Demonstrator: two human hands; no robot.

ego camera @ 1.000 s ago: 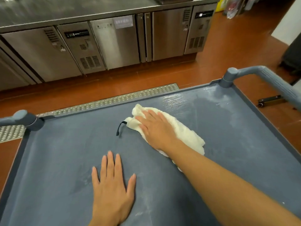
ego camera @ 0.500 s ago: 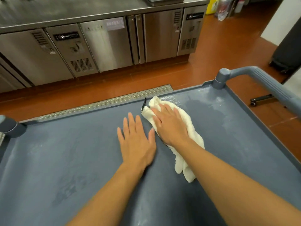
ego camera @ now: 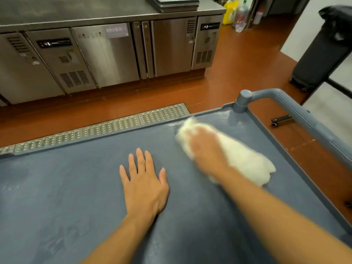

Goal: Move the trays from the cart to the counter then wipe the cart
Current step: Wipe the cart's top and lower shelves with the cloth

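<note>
The grey cart top (ego camera: pixel 66 187) fills the lower part of the view, with wet streaks near its far right corner. My right hand (ego camera: pixel 205 149), blurred by motion, presses flat on a white cloth (ego camera: pixel 242 161) near that corner. My left hand (ego camera: pixel 142 181) rests flat on the cart surface with fingers spread, left of the cloth. A stack of metal trays (ego camera: pixel 172 3) sits on the steel counter (ego camera: pixel 76 14) across the aisle.
The cart's grey handle (ego camera: pixel 297 113) rises at the right corner. Steel under-counter fridges (ego camera: pixel 106 54) line the far side. A metal floor drain grate (ego camera: pixel 106 126) runs along the cart's far edge. A black bin (ego camera: pixel 323 50) stands right; bottles (ego camera: pixel 238 14) sit on the orange floor.
My right hand has swept the cloth rightward toward the cart's far right corner. My left hand stays flat on the cart surface, now farther from the cloth.
</note>
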